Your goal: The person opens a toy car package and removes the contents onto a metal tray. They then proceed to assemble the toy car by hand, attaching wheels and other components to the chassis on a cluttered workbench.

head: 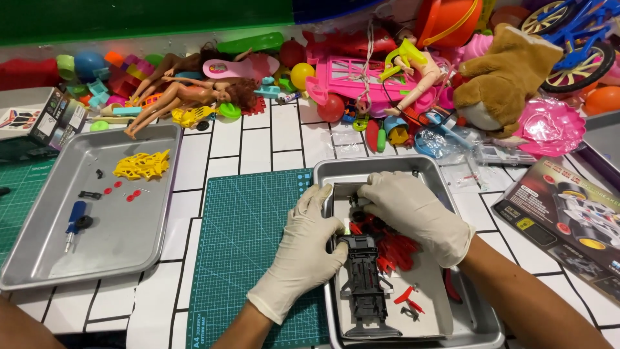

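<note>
- The black toy car chassis [363, 274] lies lengthwise on a white sheet inside the right-hand metal tray [387, 169], its rear end pointing toward the person
- The left hand [309, 249], in a pale glove, rests on the near-left rim of that tray with fingers curled against the chassis front; it looks to be steadying rather than gripping, and whether anything is pinched in it I cannot tell
- The right hand [416, 216], also gloved, is bent over the far end of the chassis, fingers closed down among small black parts [357, 205]; what exactly it holds is hidden under the knuckles
- To my eye the fitting would go best with the chassis kept flat on the sheet, the left hand pressing it still while the right works the small piece straight in, not at an angle
- Same tray: a heap of red plastic parts [395, 249] just right of the chassis, and a few red and black scraps [408, 298] nearer the person
- Left of that tray lies a green cutting mat [248, 239] on the tiled bench [255, 145]
- Further left a second metal tray [139, 249] holds a yellow part frame [142, 165], red dots [123, 190], black bits and a blue-handled screwdriver [74, 223]
- Right of the chassis tray sits the kit box [568, 220]; beyond it, a jumble of dolls and toys [361, 77]
</note>
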